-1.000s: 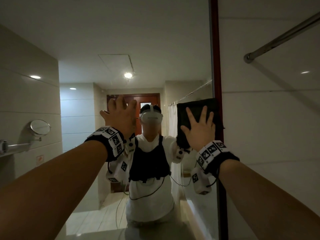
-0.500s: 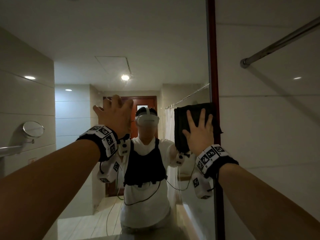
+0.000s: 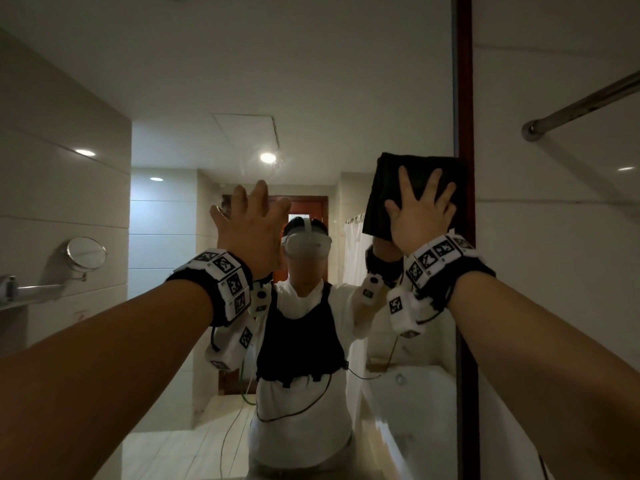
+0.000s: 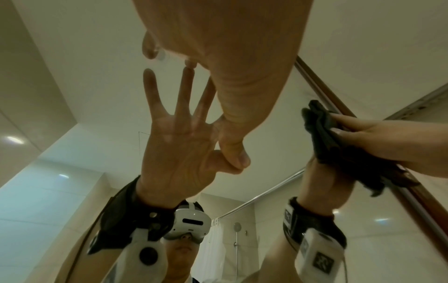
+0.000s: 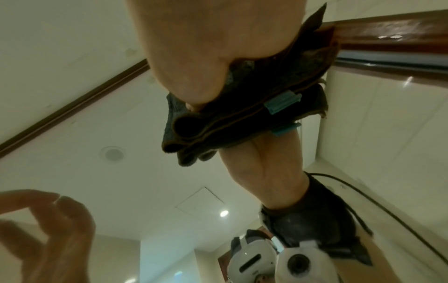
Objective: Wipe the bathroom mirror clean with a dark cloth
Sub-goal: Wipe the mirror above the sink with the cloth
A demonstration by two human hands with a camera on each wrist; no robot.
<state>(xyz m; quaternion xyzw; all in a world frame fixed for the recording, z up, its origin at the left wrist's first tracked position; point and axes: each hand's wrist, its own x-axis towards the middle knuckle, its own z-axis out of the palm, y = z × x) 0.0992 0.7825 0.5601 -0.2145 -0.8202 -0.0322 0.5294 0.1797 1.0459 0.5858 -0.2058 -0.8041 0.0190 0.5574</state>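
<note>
right hand [image 3: 420, 216] flat, fingers spread, presses dark cloth [image 3: 391, 188] on mirror [image 3: 346, 81] at its right edge | unwiped glass lies leftward — left hand [image 3: 251, 225] open, fingertips touching glass, holds nothing

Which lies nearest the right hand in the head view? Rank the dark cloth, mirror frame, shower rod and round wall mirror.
1. dark cloth, pressed under the right hand.
2. mirror frame, just right.
3. shower rod, upper right.
4. round wall mirror, far left.

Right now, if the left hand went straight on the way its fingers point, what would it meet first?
The left hand already lies flat against the mirror, fingers pointing up. Sliding on, it looks to meet only bare glass; the cloth lies off to its right.
</note>
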